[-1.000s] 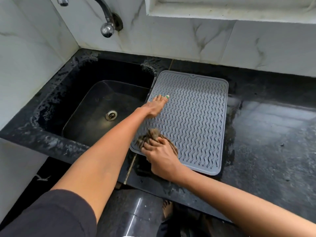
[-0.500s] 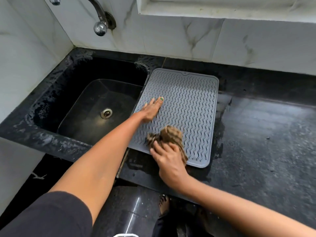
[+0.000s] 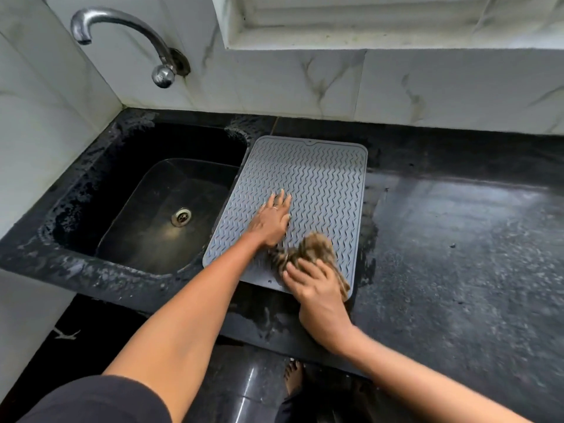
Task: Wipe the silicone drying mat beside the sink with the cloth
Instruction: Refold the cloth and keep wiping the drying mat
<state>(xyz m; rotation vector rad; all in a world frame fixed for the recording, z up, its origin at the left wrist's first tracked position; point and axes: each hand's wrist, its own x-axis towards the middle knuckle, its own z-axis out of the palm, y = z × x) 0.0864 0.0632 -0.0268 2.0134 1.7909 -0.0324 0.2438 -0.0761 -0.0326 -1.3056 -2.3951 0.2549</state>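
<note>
Your left hand (image 3: 272, 219) presses flat, fingers spread, on the grey ridged silicone drying mat (image 3: 320, 184) beside the black sink (image 3: 146, 203); your right hand (image 3: 316, 291) clutches a bunched brown cloth (image 3: 311, 250) at the mat's near edge.

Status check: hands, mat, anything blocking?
Left hand flat on the grey drying mat, pinning it. Right hand pressing the brown cloth at the mat's near edge. Nothing else on the mat.
</note>
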